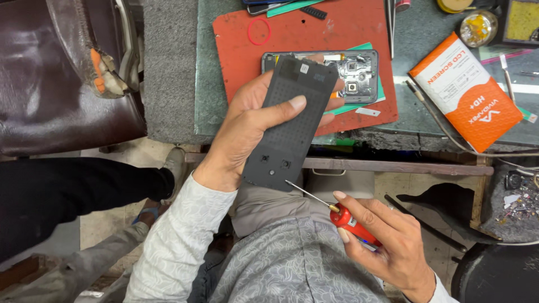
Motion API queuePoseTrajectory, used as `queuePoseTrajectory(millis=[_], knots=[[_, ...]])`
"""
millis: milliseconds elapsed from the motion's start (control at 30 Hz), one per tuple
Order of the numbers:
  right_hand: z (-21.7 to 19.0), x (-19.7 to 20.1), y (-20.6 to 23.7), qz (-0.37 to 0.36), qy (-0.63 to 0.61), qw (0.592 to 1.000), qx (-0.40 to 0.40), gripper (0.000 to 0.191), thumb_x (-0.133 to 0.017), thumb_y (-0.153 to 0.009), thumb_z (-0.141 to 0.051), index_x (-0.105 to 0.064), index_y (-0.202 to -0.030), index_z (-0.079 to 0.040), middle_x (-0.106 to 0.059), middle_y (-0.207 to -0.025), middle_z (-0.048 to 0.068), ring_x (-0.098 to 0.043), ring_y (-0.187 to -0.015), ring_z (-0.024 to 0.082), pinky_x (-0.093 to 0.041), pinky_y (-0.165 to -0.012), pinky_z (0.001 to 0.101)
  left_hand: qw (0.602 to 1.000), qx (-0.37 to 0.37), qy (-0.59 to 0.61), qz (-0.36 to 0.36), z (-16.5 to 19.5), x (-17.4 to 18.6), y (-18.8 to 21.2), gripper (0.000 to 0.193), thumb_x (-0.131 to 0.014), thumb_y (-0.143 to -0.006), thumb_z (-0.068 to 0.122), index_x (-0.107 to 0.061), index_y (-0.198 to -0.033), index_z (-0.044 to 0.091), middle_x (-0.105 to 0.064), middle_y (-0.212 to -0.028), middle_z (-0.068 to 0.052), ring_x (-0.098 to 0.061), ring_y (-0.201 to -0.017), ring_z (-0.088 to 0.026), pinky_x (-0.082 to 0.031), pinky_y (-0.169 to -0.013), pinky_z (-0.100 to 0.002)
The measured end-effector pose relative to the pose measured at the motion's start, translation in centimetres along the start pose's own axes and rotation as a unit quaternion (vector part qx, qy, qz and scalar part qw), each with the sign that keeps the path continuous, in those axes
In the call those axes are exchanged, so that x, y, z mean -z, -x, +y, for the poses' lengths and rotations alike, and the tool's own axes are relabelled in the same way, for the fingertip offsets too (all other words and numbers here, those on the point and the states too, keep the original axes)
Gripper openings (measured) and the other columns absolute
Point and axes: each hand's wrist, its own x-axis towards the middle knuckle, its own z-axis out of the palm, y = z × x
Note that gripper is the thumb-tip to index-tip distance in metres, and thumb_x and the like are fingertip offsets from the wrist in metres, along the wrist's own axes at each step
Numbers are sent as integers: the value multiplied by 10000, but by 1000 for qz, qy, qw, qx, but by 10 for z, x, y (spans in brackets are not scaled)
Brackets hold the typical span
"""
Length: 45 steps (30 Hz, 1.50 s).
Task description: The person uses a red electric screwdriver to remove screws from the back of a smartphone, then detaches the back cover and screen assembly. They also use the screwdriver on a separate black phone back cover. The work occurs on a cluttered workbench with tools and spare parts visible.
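My left hand (247, 126) is closed around a dark grey phone back panel (289, 126), thumb laid across its face and fingers wrapped behind, holding it tilted above my lap, off the bench edge. My right hand (384, 238) is closed around a red-handled precision screwdriver (337, 210), its thin tip touching or just beside the panel's lower edge. The opened phone body (351, 73) lies on the red work mat (314, 33), partly hidden behind the panel's top end. Risks as I judge them: the panel is held over open space, so a loose grip would drop it to the floor rather than onto the mat; the driver tip sits near an edge, so a slip could scratch the plastic or jab my left palm; prying too hard there could crack the thin panel. The exposed phone body lies unguarded, so a swing of the panel could knock it. An orange-and-white box (469, 92) sits well apart to the right.
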Motion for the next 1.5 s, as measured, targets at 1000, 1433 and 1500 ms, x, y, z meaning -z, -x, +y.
queuePoseTrajectory(millis=[1000,1433,1500], knots=[[-29,-18,-7,98,-61,992,-58,520,-728,-833,-58,-635,-1343,-10,-716,-970,96,-689,-785,141,-545,-706,251,944,-313,52,92,-14,-9,-2,425,-490,-1149,-14,-372,-1556,5,-476,-1566,-230,-586,-1356,-343,-596,-1054,-467],[-28,-20,-7,106,-73,989,-78,505,-727,-852,-70,-636,-1345,-4,-703,-916,78,-627,-710,116,-506,-637,243,934,-336,68,95,-12,-7,0,442,-481,-1146,-7,-356,-1569,9,-448,-1585,-230,-560,-1372,-331,-583,-1075,-476],[-28,-20,-7,103,-75,989,-80,505,-723,-852,-68,-636,-1345,-5,-700,-911,77,-620,-702,115,-501,-627,242,933,-340,69,96,-13,-8,1,441,-478,-1148,-12,-355,-1571,11,-451,-1583,-227,-549,-1348,-324,-583,-1075,-474]])
